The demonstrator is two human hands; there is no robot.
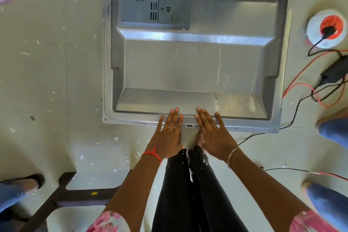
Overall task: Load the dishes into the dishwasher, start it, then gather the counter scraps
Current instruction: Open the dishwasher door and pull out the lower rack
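The dishwasher door lies open and flat below me, its steel inner panel facing up. A grey detergent compartment sits on the panel's far part. My left hand and my right hand are side by side over the door's near edge, palms down, fingers straight. The fingertips reach onto the door's rim on either side of the latch. Neither hand holds anything. No dishes are in view.
A white and orange floor socket with a black plug, a black adapter and red and black cables lie right of the door. Other people's feet stand at the left and right. A dark frame crosses the floor lower left.
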